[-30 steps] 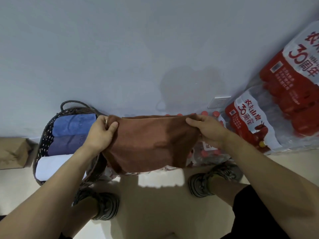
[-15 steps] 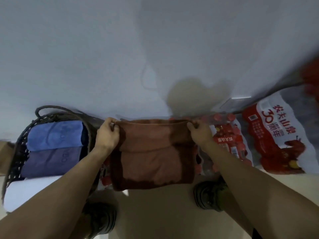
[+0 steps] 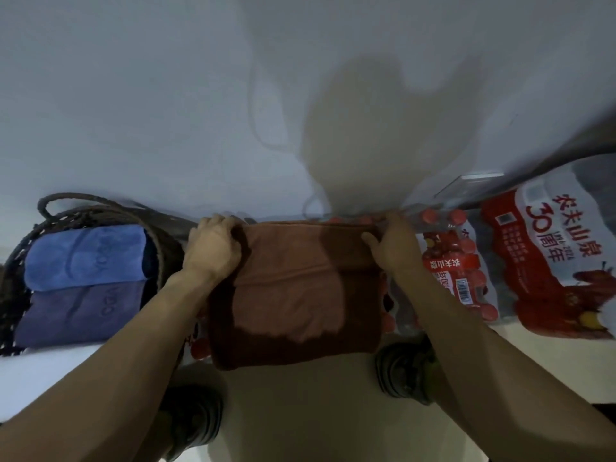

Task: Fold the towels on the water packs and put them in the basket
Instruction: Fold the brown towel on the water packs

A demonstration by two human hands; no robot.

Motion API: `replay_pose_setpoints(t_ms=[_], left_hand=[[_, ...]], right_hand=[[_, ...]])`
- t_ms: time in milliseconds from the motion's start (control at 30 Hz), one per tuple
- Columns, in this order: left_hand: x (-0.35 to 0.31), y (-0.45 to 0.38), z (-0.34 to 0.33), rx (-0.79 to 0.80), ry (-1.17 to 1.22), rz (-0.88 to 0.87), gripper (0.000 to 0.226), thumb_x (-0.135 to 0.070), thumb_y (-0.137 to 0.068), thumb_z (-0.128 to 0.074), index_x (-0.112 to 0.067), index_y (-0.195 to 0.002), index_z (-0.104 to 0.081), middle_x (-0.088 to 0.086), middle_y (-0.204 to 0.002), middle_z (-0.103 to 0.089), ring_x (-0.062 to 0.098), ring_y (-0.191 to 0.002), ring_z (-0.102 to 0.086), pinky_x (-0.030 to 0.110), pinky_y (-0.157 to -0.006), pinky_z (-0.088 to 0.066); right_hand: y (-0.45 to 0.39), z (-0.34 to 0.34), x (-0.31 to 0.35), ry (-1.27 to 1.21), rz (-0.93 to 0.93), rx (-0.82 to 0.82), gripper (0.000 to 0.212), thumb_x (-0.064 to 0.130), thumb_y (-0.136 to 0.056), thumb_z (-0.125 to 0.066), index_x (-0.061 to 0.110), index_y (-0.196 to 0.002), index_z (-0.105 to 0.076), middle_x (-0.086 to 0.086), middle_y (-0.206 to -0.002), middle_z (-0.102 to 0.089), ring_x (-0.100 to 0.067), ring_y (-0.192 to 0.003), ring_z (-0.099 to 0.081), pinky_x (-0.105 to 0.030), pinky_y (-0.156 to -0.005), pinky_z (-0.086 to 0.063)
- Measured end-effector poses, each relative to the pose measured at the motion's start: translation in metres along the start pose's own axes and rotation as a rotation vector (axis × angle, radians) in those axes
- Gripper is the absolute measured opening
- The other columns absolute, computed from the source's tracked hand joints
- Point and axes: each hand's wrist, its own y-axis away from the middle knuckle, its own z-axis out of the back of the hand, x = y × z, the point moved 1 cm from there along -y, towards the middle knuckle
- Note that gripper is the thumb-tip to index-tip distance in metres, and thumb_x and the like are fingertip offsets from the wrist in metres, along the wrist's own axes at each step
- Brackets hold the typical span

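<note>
Brown cloth fills the middle of the view: the brown towel (image 3: 293,295) lies on a water pack (image 3: 456,278), folded at least once, with its far edge turned over as a thick band. The left hand (image 3: 211,250) grips the far left corner of this band, at about ten o'clock of the towel, and its fingers are curled around the cloth. The right hand (image 3: 395,248) holds the far right corner, at about two o'clock, with the thumb on top and the fingers going over the edge. So both hands are closed on the towel, not spread flat. I judge the towel to be light, soft and limp; it will sag and lose its fold if it is lifted by one corner only, and the pile is not slippery. For this reason the good places to take it are the two ends of the folded band, where all layers can be pinched together, or underneath with flat palms. The basket (image 3: 100,211), dark and woven, stands at nine o'clock of the towel, just beside the left hand. A blue towel (image 3: 85,258) and a purple towel (image 3: 80,315) lie folded inside it, side by side. A second water pack (image 3: 553,261) with red print lies at three o'clock.
</note>
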Motion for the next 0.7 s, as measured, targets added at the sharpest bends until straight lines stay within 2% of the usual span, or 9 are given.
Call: replay_pose_setpoints(t_ms=[233,333,367,433,467,533,600,667,700], left_hand=[[0.0,0.014,0.004,-0.16,0.064,0.04,0.033,-0.005,-0.086,-0.06,-0.007,-0.119,-0.063,0.019,-0.108,-0.063,0.038,-0.106,-0.05,0.046,-0.089,-0.046],[0.003,0.022,0.004,-0.15,0.092,0.073,0.033,-0.004,-0.086,-0.062,-0.009,-0.118,-0.067,0.018,-0.107,-0.062,0.037,-0.107,-0.05,0.044,-0.088,-0.045],[0.004,0.024,0.005,-0.131,0.113,0.066,0.03,-0.005,-0.085,-0.064,-0.01,-0.114,-0.069,0.017,-0.105,-0.063,0.037,-0.106,-0.051,0.043,-0.088,-0.045],[0.004,0.029,0.008,-0.145,0.206,0.032,0.014,-0.012,-0.083,-0.072,-0.014,-0.097,-0.075,0.011,-0.096,-0.066,0.031,-0.098,-0.057,0.035,-0.081,-0.046],[0.004,0.032,0.012,-0.154,0.294,0.027,0.005,-0.017,-0.082,-0.076,-0.02,-0.085,-0.075,0.004,-0.088,-0.067,0.023,-0.09,-0.06,0.028,-0.076,-0.045],[0.006,0.036,0.018,-0.127,0.489,0.05,0.023,-0.024,-0.083,-0.077,-0.032,-0.066,-0.063,-0.014,-0.073,-0.064,0.004,-0.071,-0.06,0.019,-0.066,-0.044],[0.005,0.04,0.023,-0.09,0.671,0.078,0.031,-0.025,-0.087,-0.072,-0.02,-0.061,-0.057,-0.014,-0.059,-0.062,-0.001,-0.055,-0.055,0.018,-0.056,-0.046],[0.004,0.043,0.024,-0.087,0.763,0.118,0.035,-0.023,-0.092,-0.067,0.001,-0.07,-0.053,-0.008,-0.056,-0.06,0.002,-0.049,-0.051,0.02,-0.049,-0.045],[0.005,0.043,0.023,-0.081,0.791,0.152,0.037,-0.021,-0.093,-0.066,0.006,-0.072,-0.051,-0.004,-0.056,-0.06,0.004,-0.049,-0.051,0.02,-0.048,-0.044]], right_hand=[[0.004,0.004,0.003,-0.107,-0.036,-0.028,0.037,0.015,-0.083,-0.076,0.004,-0.115,-0.061,-0.004,-0.096,-0.057,-0.028,-0.102,-0.059,-0.022,-0.077,-0.035],[0.006,0.008,0.001,-0.052,-0.011,-0.044,0.036,0.018,-0.081,-0.078,0.006,-0.113,-0.067,-0.01,-0.101,-0.068,-0.029,-0.101,-0.062,-0.023,-0.08,-0.038],[0.006,0.009,0.0,-0.048,-0.004,-0.045,0.032,0.019,-0.082,-0.077,0.006,-0.111,-0.069,-0.011,-0.097,-0.069,-0.029,-0.097,-0.063,-0.024,-0.08,-0.04],[0.006,0.013,0.0,-0.073,-0.001,-0.044,0.022,0.018,-0.082,-0.076,0.006,-0.101,-0.073,-0.007,-0.082,-0.066,-0.025,-0.083,-0.062,-0.026,-0.079,-0.047],[0.005,0.015,0.001,-0.1,-0.011,-0.037,0.018,0.018,-0.082,-0.076,0.006,-0.096,-0.073,-0.004,-0.079,-0.064,-0.022,-0.08,-0.061,-0.027,-0.077,-0.048],[0.003,0.021,0.003,-0.18,-0.049,0.001,0.013,0.018,-0.083,-0.075,0.007,-0.09,-0.071,-0.004,-0.083,-0.065,-0.018,-0.08,-0.059,-0.026,-0.074,-0.046],[0.001,0.029,0.006,-0.278,-0.098,0.055,0.011,0.015,-0.083,-0.075,0.008,-0.086,-0.068,-0.004,-0.083,-0.065,-0.017,-0.08,-0.059,-0.026,-0.072,-0.046],[-0.001,0.041,0.007,-0.396,-0.144,0.115,0.016,0.005,-0.08,-0.077,0.011,-0.079,-0.062,-0.003,-0.079,-0.064,-0.018,-0.079,-0.061,-0.026,-0.066,-0.053],[-0.002,0.048,0.005,-0.477,-0.186,0.175,0.019,0.0,-0.078,-0.078,0.01,-0.08,-0.062,-0.005,-0.082,-0.066,-0.019,-0.08,-0.064,-0.023,-0.061,-0.056]])
